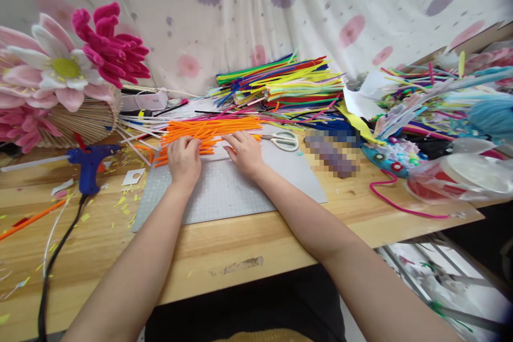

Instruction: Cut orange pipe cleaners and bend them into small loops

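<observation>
A loose pile of orange pipe cleaners (pixel 216 127) lies across the back of a grey cutting mat (pixel 228 192). My left hand (pixel 184 161) rests on the left part of the pile, its fingers bent over the orange stems; what lies under the fingertips is hidden. At the pile's right front, my right hand (pixel 244 153) has its fingers apart, the tips near the stems and the mat. Just right of that hand are scissors (pixel 284 140) with pale handles, lying on the mat.
A blue glue gun (pixel 91 166) with a black cord stands at the left, below large fabric flowers (pixel 64 68). Bundles of coloured pipe cleaners (pixel 280 83) fill the back. A plastic-wrapped roll (pixel 460 176) and a pink stem (pixel 401 204) lie at the right.
</observation>
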{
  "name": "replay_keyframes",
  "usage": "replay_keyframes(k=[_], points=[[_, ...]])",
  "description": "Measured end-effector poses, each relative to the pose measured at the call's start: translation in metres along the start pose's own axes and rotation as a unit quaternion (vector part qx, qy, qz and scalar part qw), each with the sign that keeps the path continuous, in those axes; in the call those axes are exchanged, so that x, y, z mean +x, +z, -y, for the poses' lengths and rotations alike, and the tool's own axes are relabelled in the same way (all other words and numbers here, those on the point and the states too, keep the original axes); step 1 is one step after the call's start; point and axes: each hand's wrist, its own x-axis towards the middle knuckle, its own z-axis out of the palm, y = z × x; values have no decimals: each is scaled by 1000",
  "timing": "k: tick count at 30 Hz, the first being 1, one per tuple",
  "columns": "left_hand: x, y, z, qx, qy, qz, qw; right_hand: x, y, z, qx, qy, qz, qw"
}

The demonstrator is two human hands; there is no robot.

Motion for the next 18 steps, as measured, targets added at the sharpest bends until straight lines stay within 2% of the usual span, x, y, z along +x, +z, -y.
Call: replay_keyframes(k=[3, 5, 8, 11, 13, 15, 16, 18], points=[[-3, -1, -5, -48, 40, 23, 998, 0, 2, -4, 1, -1, 30, 1000], [-3, -3, -5, -83, 53, 30, 995, 0, 1, -8, 17, 4, 22, 1000], [-3, -6, -3, -123, 36, 13, 992, -2, -3, -11, 72, 41, -45, 996], [-4, -7, -1, -166, -13, 0, 986, -3, -6, -7, 175, 95, -114, 973], [-6, -5, -4, -220, -62, 6, 974, -2, -6, -2, 278, 134, -148, 940], [-9, -1, -9, -321, -133, 36, 937, 0, -3, 2, 401, 178, -157, 885], [-11, 1, -13, -384, -174, 60, 905, 1, -2, 3, 463, 198, -149, 851], [-14, 3, -21, -502, -251, 109, 821, 3, 1, 4, 564, 231, -109, 785]])
